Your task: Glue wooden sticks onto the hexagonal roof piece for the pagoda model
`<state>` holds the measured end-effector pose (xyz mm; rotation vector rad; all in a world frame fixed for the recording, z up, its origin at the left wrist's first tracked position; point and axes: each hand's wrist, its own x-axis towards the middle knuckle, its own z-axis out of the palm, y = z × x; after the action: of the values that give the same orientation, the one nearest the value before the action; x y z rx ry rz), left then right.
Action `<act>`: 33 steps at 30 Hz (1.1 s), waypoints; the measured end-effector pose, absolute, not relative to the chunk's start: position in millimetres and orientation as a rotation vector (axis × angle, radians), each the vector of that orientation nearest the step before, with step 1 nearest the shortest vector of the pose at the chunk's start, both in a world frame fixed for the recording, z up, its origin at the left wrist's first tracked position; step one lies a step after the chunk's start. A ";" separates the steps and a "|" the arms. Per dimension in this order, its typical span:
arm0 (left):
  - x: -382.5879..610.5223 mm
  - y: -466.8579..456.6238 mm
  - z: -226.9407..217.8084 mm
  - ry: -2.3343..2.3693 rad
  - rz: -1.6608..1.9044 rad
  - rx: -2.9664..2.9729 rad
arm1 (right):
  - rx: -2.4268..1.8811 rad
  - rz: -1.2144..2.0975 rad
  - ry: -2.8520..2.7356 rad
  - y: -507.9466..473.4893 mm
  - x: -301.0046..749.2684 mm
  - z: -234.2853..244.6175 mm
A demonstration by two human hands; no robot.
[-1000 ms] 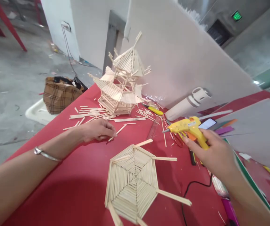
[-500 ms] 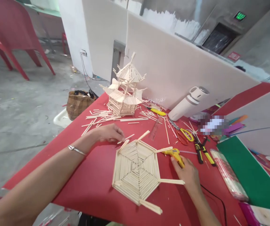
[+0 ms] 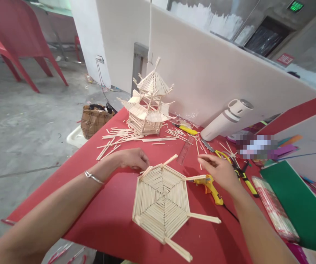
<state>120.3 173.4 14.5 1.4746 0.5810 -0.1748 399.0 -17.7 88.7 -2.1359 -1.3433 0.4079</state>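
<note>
A hexagonal panel of thin wooden sticks [image 3: 163, 196], with stick arms jutting from its corners, lies on the red table [image 3: 102, 205]. At its upper left corner is my left hand [image 3: 135, 159], its fingers curled together. What lies between those fingertips is hidden. My right hand [image 3: 218, 168] hovers above the table on the right, fingers stretched forward and holding nothing visible. Just below it a yellow hot glue gun [image 3: 212, 190] lies on its side, nozzle by one stick arm. Beyond the panel stands a pagoda model [image 3: 149, 104] built of similar sticks.
Loose sticks [image 3: 116, 137] surround the pagoda. A clear ruler [image 3: 185, 150], a yellow utility knife [image 3: 186, 129], scissors [image 3: 221, 154], pliers [image 3: 247, 181] and a white flask [image 3: 225, 119] lie or stand to the right. A packet of sticks [image 3: 275, 207] rests beside a green board [image 3: 298, 201].
My right hand has let go of the glue gun and moved up and forward. The small sticks seen earlier by my left fingertips no longer show. The view has shifted slightly.
</note>
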 end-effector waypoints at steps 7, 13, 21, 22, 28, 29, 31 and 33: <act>121.2 169.2 20.3 0.596 -0.172 1.504 | -1.868 1.087 -1.537 64.8 374.3 81.9; 122.2 168.6 23.8 0.579 -0.199 1.523 | -1.854 1.213 -1.623 88.4 366.0 69.7; 124.0 169.2 27.0 0.599 -0.240 1.543 | -1.752 1.200 -1.742 83.4 368.5 74.5; 123.8 169.7 26.0 0.595 -0.246 1.547 | -1.743 1.197 -1.757 81.7 371.0 74.8; 123.2 173.8 22.5 0.568 -0.276 1.552 | -1.766 1.201 -1.764 69.5 381.9 75.0; 123.8 174.3 23.3 0.568 -0.287 1.553 | -1.741 1.207 -1.771 68.4 382.3 74.4; 125.3 175.1 25.2 0.571 -0.311 1.550 | -1.683 1.215 -1.798 67.5 382.7 72.2; 126.8 175.6 26.7 0.573 -0.333 1.544 | -1.643 1.215 -1.823 68.1 382.9 69.2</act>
<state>126.8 175.6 26.7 1.5443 0.5726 -0.3328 382.9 68.1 69.2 -1.6430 -1.8231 1.2146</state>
